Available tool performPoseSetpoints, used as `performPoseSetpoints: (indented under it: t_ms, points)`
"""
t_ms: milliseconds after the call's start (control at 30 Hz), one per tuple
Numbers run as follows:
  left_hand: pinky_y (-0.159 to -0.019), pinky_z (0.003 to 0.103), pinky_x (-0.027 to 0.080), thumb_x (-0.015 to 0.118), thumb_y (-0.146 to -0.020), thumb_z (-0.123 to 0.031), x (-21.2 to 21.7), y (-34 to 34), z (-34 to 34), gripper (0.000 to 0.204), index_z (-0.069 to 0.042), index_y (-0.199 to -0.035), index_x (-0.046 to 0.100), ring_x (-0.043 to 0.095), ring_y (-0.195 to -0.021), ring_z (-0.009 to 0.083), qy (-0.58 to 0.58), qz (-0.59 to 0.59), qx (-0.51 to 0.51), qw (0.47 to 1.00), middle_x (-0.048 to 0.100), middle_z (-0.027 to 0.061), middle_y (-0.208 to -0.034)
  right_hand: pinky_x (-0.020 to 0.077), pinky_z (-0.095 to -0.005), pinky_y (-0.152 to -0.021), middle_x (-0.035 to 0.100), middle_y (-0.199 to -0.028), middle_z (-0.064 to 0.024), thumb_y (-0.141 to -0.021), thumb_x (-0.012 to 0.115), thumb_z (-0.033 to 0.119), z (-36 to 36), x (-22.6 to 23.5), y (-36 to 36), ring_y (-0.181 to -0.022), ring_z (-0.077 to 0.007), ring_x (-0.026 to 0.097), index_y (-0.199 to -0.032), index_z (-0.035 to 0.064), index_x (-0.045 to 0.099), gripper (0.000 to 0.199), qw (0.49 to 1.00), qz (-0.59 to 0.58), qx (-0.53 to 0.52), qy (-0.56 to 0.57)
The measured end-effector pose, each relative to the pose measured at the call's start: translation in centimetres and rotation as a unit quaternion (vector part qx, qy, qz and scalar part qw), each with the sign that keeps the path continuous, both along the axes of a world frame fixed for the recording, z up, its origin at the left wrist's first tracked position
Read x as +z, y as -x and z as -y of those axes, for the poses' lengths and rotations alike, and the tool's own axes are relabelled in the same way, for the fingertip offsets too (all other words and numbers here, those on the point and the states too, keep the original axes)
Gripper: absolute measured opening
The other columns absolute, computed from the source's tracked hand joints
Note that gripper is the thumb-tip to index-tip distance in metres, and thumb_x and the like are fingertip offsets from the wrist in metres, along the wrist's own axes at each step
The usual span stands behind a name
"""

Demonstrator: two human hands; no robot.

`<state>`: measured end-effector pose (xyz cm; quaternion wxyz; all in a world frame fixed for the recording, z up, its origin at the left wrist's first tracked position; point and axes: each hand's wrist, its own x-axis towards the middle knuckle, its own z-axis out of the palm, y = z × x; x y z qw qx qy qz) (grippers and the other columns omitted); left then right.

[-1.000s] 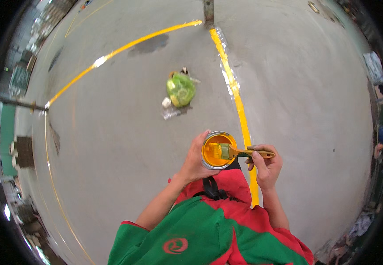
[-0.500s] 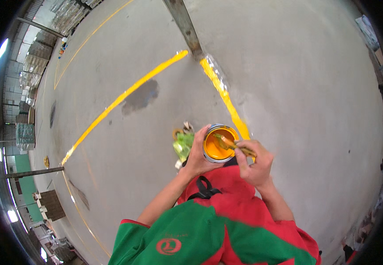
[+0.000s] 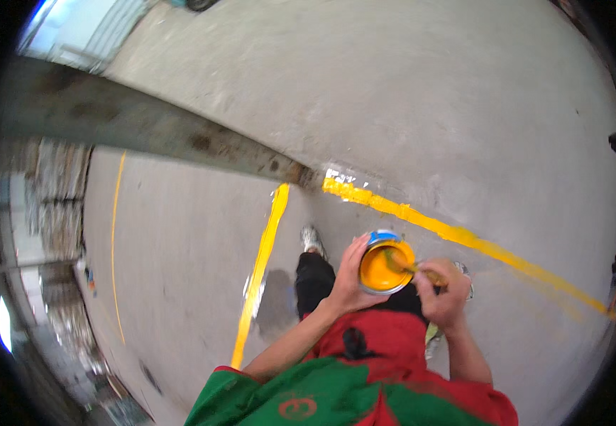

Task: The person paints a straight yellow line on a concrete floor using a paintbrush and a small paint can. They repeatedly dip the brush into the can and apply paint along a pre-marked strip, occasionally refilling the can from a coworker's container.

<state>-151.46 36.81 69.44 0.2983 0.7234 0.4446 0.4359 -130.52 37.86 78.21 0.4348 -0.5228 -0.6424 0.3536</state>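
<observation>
My left hand (image 3: 347, 284) is wrapped round the side of a round metal paint can (image 3: 384, 236), which is tilted so that the yellow-orange paint (image 3: 377, 271) inside shows. In my right hand (image 3: 444, 295) is a paintbrush (image 3: 425, 272), gripped by its handle, with its head over the can's mouth and down at the paint. Whether the bristles are dipped in or just above the paint, I cannot tell. Both hands are in front of my waist, above the floor.
A steel column (image 3: 201, 138) rises from the floor ahead and to the left. Yellow painted lines run from near its foot, one line (image 3: 269, 241) toward me and another line (image 3: 450, 231) to the right. Wrapped stacks (image 3: 63, 184) stand at the far left.
I have stepped closer to the column and turned, so it now looms at the left. Both hands still hold the can and brush together. The green bag-like item beside the can is out of clear sight.
</observation>
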Motion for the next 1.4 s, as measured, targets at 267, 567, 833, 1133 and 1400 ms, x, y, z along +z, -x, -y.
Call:
performPoseSetpoints:
  t_ms: [267, 567, 833, 1133, 1400]
  points:
    - [-0.117, 0.055, 0.028, 0.094, -0.052, -0.016, -17.4, 20.8, -9.4, 0.117, -0.007, -0.149, 0.029, 0.037, -0.139, 0.0416, 0.104, -0.01, -0.073, 0.992, 0.038, 0.0204, -0.149, 0.0568, -0.0294, -0.065, 0.068, -0.095, -0.0179, -0.084, 0.068, -0.004, -5.7, -14.9, 17.8, -0.077, -0.0216, 0.07, -0.104, -0.0022, 0.063, 0.021, 0.977, -0.119, -0.102, 0.143]
    - [-0.114, 0.045, 0.033, 0.097, -0.051, -0.029, -47.5, 28.8, -11.9, 0.126, -0.006, -0.15, 0.023, 0.04, -0.134, 0.0377, 0.124, -0.07, -0.059, 0.988, 0.038, 0.0204, -0.148, 0.0575, -0.0329, -0.055, 0.065, -0.103, -0.0182, -0.093, 0.061, 0.002, -7.6, -49.5, 24.2, -0.072, -0.0223, 0.067, -0.108, -0.0006, 0.057, 0.016, 0.894, -0.369, -0.174, 0.184]
    - [-0.113, 0.047, 0.034, 0.097, -0.049, -0.024, -65.8, 32.3, -10.6, 0.128, -0.006, -0.151, 0.022, 0.039, -0.136, 0.0396, 0.177, -0.034, 0.038, 0.983, 0.036, 0.0202, -0.149, 0.0557, -0.0302, -0.054, 0.065, -0.099, -0.0148, -0.093, 0.06, 0.002, -10.5, -70.6, 23.7, -0.067, -0.0202, 0.065, -0.111, -0.0005, 0.057, 0.018, 0.906, -0.328, -0.234, 0.131]
    - [-0.111, 0.047, 0.036, 0.097, -0.055, -0.024, -65.9, 34.0, -8.9, 0.138, -0.011, -0.155, 0.002, 0.044, -0.133, 0.0346, 0.139, -0.045, 0.107, 0.983, 0.032, 0.0211, -0.147, 0.0573, -0.0289, -0.065, 0.07, -0.093, -0.013, -0.091, 0.067, 0.001, -17.6, -78.9, 30.1, -0.074, -0.0168, 0.069, -0.104, -0.002, 0.062, 0.014, 0.974, -0.115, -0.13, 0.148]
    - [-0.112, 0.045, 0.037, 0.099, -0.054, -0.025, -64.9, 33.4, -8.8, 0.134, -0.006, -0.152, 0.01, 0.044, -0.134, 0.0334, 0.131, -0.003, 0.115, 0.985, 0.03, 0.0219, -0.149, 0.0556, -0.0256, -0.059, 0.067, -0.09, -0.0111, -0.09, 0.066, -0.002, -17.7, -77.9, 30.2, -0.065, -0.0138, 0.067, -0.103, -0.0014, 0.063, 0.014, 0.991, 0.064, -0.111, -0.038]
